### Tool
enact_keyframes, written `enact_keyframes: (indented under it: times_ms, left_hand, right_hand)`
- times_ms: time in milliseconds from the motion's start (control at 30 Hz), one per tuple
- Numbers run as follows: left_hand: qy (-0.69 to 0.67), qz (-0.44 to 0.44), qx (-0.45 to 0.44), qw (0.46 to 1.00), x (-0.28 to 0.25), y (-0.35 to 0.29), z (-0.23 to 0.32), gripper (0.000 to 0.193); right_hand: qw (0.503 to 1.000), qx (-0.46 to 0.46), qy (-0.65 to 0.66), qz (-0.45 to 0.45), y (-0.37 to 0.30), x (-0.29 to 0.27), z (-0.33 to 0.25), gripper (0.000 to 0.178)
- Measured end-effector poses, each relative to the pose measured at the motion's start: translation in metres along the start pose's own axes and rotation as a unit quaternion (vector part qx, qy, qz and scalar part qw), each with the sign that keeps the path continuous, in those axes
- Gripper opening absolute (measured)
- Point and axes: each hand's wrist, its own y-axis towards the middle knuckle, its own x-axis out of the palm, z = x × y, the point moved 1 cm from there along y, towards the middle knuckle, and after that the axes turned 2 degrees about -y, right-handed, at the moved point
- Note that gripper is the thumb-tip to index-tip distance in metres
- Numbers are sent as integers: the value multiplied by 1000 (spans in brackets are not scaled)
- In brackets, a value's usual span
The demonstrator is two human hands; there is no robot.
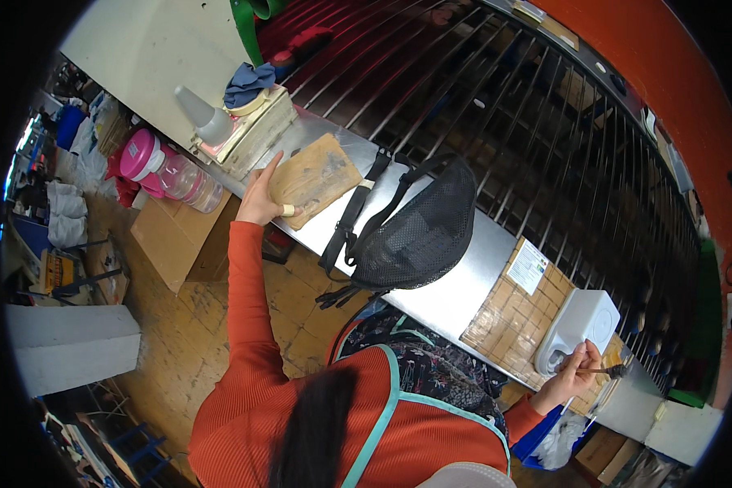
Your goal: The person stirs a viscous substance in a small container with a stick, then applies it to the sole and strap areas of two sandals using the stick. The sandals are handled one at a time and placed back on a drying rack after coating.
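My left hand [259, 200] grips the near left edge of a worn tan board [321, 175] with grey smudges, which lies on the metal worktop. A pale yellow band is around one of its fingers. Between the fingers of my right hand [572, 376] is a thin-handled brush [597, 371] with a dark tip. That hand is beside a white plastic container [598, 313] with an opening low on its side. A black mesh waist bag [423, 232] with straps lies on the worktop between my hands.
Metal roller bars [496, 106] run along the far side. Brown taped cardboard [504, 317] lies under the container. At the left are a grey cone-shaped bottle [203, 118], a blue cloth [250, 84], a pink-lidded clear jug [183, 177] and a cardboard box [175, 232].
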Motion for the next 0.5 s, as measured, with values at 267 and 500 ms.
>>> enact_keyframes:
  times_ms: [267, 500]
  left_hand:
    - [-20, 147, -39, 988, -5, -4, -17, 112]
    - [79, 229, -8, 970, 17, -8, -12, 83]
  right_hand:
    - [990, 71, -2, -119, -6, 42, -18, 11]
    - [949, 159, 145, -232, -21, 97, -34, 33]
